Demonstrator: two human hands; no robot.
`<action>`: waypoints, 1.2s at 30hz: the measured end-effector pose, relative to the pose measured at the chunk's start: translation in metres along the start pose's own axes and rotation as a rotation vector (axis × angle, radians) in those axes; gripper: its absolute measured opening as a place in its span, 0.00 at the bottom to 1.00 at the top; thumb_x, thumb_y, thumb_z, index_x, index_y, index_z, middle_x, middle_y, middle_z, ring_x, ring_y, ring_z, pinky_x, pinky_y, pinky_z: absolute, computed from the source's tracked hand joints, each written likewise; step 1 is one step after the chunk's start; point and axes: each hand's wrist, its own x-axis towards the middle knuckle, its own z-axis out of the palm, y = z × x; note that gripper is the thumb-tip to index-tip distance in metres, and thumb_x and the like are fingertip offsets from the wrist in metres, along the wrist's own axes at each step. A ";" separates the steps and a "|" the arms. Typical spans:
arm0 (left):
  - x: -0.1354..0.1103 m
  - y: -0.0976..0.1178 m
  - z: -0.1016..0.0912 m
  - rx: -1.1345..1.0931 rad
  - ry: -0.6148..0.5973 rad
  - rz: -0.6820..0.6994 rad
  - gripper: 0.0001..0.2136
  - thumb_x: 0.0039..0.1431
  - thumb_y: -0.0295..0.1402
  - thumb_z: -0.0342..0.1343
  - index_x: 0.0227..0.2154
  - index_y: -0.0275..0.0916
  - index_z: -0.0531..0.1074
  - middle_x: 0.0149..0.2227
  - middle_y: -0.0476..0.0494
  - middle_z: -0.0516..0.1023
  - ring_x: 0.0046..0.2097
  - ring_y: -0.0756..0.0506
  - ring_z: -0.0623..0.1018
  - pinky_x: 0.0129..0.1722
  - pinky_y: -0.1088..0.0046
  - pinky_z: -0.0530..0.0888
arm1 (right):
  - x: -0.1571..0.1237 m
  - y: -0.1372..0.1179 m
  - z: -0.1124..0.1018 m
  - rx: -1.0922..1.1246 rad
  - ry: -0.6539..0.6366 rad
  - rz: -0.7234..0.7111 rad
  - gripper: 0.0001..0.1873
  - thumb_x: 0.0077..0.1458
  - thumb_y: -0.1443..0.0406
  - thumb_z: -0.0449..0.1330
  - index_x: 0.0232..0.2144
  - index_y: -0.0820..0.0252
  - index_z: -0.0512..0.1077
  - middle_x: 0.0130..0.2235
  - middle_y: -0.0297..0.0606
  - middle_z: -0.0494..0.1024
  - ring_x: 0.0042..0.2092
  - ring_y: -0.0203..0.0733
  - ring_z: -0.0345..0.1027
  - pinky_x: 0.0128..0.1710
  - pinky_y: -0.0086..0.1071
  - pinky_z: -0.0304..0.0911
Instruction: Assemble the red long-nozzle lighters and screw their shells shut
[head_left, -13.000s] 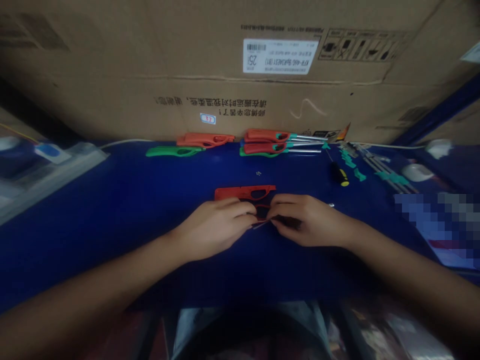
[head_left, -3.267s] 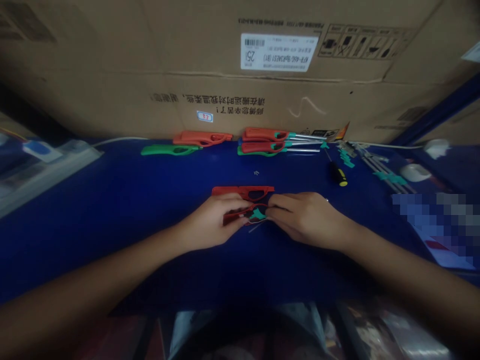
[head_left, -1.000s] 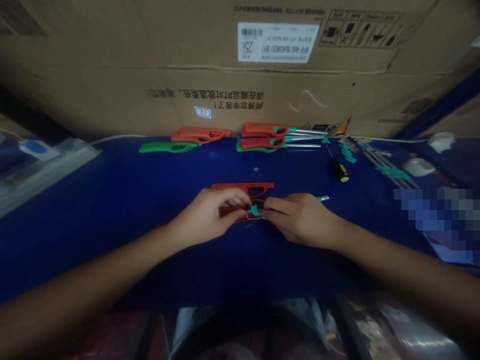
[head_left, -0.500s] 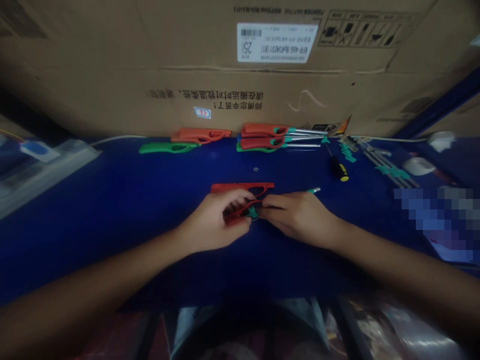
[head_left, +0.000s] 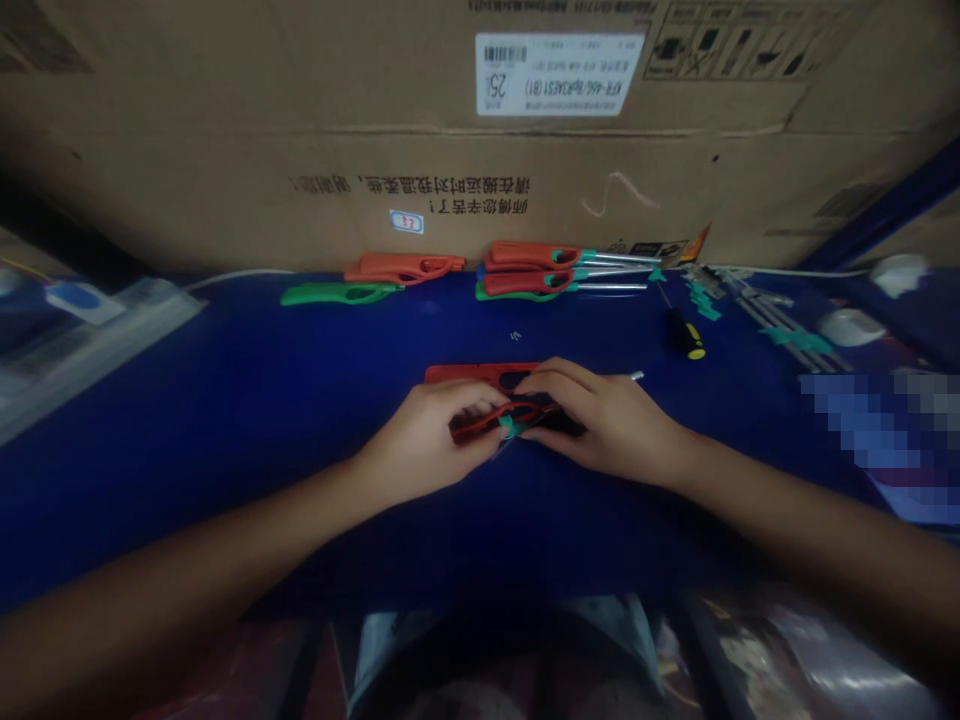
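Observation:
My left hand [head_left: 416, 440] is closed around the back of a red lighter handle [head_left: 474, 428], its thumb at the near side. A small green trigger piece [head_left: 511, 427] shows in the handle's opening, between my two thumbs. My right hand [head_left: 611, 415] curls over the front end of the same handle, thumb below and fingers above. Its palm hides what lies beneath. Past its knuckles a silver tip [head_left: 637, 376] sticks out. Another red handle shell [head_left: 457, 373] lies just behind my hands, partly covered by my right fingers.
Along the cardboard wall [head_left: 225, 190] lie orange handle shells [head_left: 375, 267], a green shell [head_left: 330, 293] and lighters with metal tubes [head_left: 532, 284]. To the right are a yellow-and-black screwdriver [head_left: 686, 338], green pieces [head_left: 703, 300] and metal rods [head_left: 791, 335]. Tiny metal bits [head_left: 516, 337] lie mid-table.
My right hand has opened from a tight pinch at the handle's front and now arches over it, fingers further up and over the rear shell. My left hand keeps its hold. The view shifted slightly.

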 end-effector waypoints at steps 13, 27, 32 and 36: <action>0.003 -0.001 0.000 -0.182 -0.058 -0.189 0.03 0.58 0.31 0.61 0.34 0.37 0.75 0.31 0.49 0.78 0.31 0.51 0.77 0.32 0.77 0.75 | 0.000 -0.001 0.005 -0.104 0.011 -0.117 0.17 0.67 0.62 0.56 0.54 0.62 0.72 0.50 0.44 0.79 0.43 0.42 0.78 0.36 0.33 0.73; 0.005 -0.005 -0.004 0.041 0.025 -0.094 0.06 0.58 0.35 0.63 0.35 0.38 0.78 0.33 0.48 0.82 0.33 0.49 0.79 0.34 0.76 0.75 | -0.002 0.002 -0.003 -0.012 -0.035 -0.129 0.16 0.64 0.63 0.57 0.54 0.59 0.69 0.52 0.44 0.74 0.41 0.39 0.75 0.33 0.30 0.70; 0.006 -0.005 -0.005 0.069 -0.021 -0.094 0.04 0.59 0.33 0.61 0.32 0.39 0.78 0.30 0.50 0.81 0.29 0.51 0.77 0.30 0.78 0.71 | -0.002 0.001 0.000 -0.047 -0.075 -0.248 0.14 0.66 0.66 0.54 0.52 0.57 0.71 0.50 0.42 0.73 0.37 0.36 0.72 0.32 0.30 0.67; 0.007 -0.005 -0.005 0.096 -0.022 -0.081 0.04 0.59 0.32 0.61 0.34 0.38 0.79 0.28 0.50 0.79 0.27 0.52 0.73 0.27 0.78 0.69 | -0.002 0.001 0.001 -0.034 -0.073 -0.222 0.11 0.66 0.67 0.53 0.46 0.58 0.74 0.48 0.41 0.73 0.34 0.33 0.70 0.31 0.28 0.65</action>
